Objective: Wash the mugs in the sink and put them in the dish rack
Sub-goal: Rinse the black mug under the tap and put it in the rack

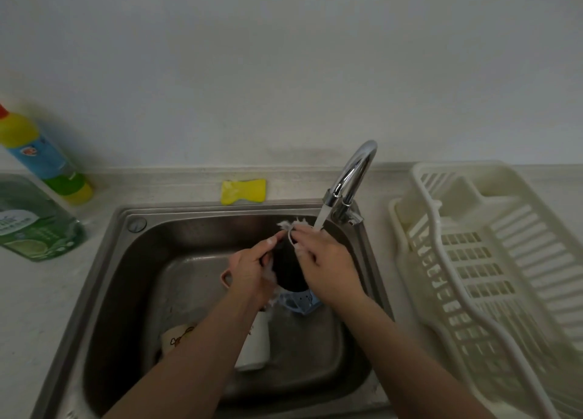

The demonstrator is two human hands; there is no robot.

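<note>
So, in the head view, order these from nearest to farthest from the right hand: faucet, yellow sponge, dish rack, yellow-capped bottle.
From the right hand:
1. Faucet, just above and behind it, its water stream landing by the fingers.
2. Yellow sponge, on the counter behind the sink, to the left.
3. Dish rack, on the counter to the right; close to the sponge, so that order is unsure.
4. Yellow-capped bottle, far left.

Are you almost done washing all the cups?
Not nearly. Nothing looks finished: the dish rack holds no mugs yet. In hand: the left hand and right hand hold a dark mug with suds beside the running faucet. Left: a white mug and a cartoon mug still lie in the sink.
</note>
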